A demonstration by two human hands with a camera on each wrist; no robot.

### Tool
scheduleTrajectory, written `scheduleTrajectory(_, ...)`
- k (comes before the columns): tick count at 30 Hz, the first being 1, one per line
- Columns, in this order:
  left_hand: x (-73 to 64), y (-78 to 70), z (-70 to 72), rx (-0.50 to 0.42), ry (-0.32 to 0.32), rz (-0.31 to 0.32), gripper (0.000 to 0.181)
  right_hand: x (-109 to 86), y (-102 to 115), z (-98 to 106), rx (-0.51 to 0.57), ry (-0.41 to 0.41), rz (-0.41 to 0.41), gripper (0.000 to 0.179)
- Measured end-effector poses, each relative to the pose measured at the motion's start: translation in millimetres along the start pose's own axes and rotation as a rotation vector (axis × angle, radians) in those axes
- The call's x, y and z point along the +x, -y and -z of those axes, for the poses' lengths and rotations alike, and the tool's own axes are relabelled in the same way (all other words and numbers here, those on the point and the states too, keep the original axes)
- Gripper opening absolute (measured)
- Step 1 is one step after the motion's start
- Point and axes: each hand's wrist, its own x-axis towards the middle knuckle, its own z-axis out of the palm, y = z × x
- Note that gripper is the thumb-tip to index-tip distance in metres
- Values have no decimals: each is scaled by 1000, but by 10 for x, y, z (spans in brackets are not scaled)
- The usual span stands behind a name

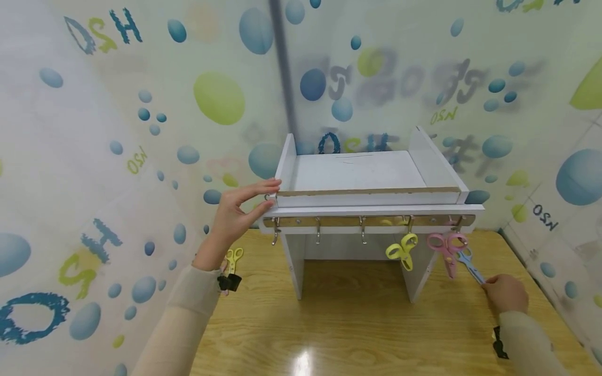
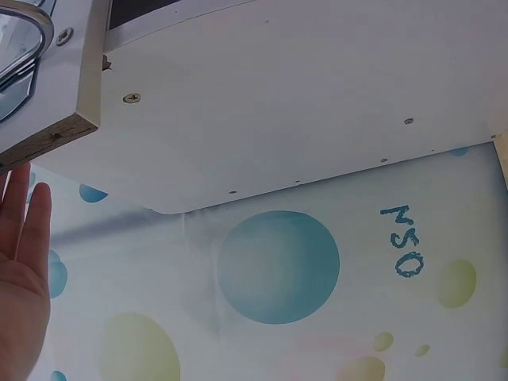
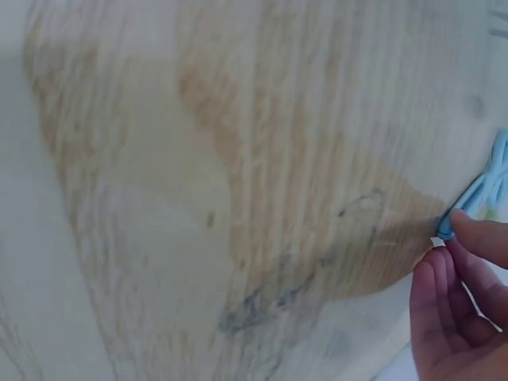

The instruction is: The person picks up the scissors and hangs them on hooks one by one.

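Observation:
My left hand (image 1: 233, 211) rests against the left end of the white shelf (image 1: 367, 199), its fingers fairly straight and thumb spread; in the left wrist view the fingers (image 2: 33, 230) lie beside the board's end. Low at the right, my right hand (image 1: 509, 295) pinches blue scissors (image 1: 474, 269) by the blade end, handles pointing up toward the hook rail (image 1: 305, 222). In the right wrist view, thumb and fingers hold the blue scissors' (image 3: 484, 182) tip. Pink scissors (image 1: 449, 250) hang from the rightmost hook, overlapping the blue handles. Yellow scissors (image 1: 403, 251) hang one hook further left.
Several metal hooks line the rail, with bare ones such as this hook (image 1: 317, 232) on the left. Another pair of yellow scissors (image 1: 233, 257) lies on the wooden table (image 1: 348, 329) behind my left wrist, partly hidden. Patterned walls (image 1: 216, 96) stand close behind and beside the shelf.

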Motion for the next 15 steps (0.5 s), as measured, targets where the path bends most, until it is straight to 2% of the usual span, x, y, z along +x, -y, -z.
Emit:
scheduleTrajectory(8, 6, -10, -4, -7, -1, -4, 27, -16, -66, 23, 34, 39, -32, 34)
scheduleTrajectory(15, 8, -15, -8, -3, 3, -4, 28, 14, -228, -3, 63, 127, -56, 42)
